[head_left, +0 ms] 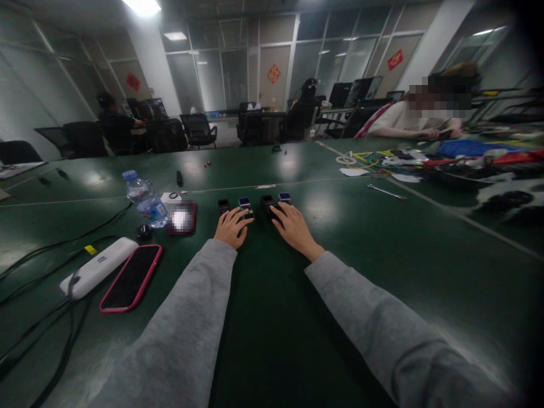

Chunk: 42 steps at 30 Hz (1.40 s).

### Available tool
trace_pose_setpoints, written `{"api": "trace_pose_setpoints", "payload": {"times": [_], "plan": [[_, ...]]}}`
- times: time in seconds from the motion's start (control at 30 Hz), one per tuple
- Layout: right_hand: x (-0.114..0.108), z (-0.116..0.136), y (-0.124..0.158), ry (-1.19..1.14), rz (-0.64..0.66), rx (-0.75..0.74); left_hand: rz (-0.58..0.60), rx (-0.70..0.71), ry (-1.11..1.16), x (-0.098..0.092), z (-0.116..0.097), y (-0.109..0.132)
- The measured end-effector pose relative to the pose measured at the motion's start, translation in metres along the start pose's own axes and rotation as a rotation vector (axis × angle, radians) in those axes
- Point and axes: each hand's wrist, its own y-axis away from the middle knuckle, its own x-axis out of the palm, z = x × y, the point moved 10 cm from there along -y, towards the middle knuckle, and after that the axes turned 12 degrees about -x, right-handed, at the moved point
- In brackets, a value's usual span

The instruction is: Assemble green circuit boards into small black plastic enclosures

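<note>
My left hand [232,228] lies palm down with its fingers apart over two small devices, a black one [223,205] and one with a bluish screen [244,202]; the fingers partly cover both. Beside it, my right hand [295,229] rests with stretched fingers on the edge of a black box-like device [267,205]. Another small bluish screen [284,197] shows just past the right fingertips. Nothing is visibly gripped by either hand, though the undersides of the fingers are hidden.
Left of my hands are a water bottle [147,201], a white power strip [102,266], a pink-cased phone [132,277] and black cables [70,334]. A wrench [386,191] and piled cables [374,158] lie to the right. Across the green table [263,340] sits a person [395,119].
</note>
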Motion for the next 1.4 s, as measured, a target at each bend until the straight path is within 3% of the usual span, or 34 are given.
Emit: {"api": "trace_pose_setpoints", "payload": {"times": [0.77,1.07,1.17,1.27,1.4], "plan": [[0.003,0.005,-0.001,-0.043,0.064,-0.016,0.009,-0.104,0.001,0.005,0.015,-0.003],[-0.005,0.013,-0.004,-0.053,0.062,-0.040,-0.029,-0.143,-0.001,-0.006,0.014,-0.003],[-0.017,0.006,-0.004,-0.051,-0.016,0.041,-0.049,-0.198,0.003,-0.010,0.019,-0.004],[-0.026,-0.019,0.003,-0.032,-0.125,0.225,-0.077,-0.259,0.013,-0.014,0.026,-0.004],[-0.015,-0.046,0.015,-0.075,-0.166,0.366,-0.109,-0.325,0.016,-0.015,0.037,-0.003]]}}
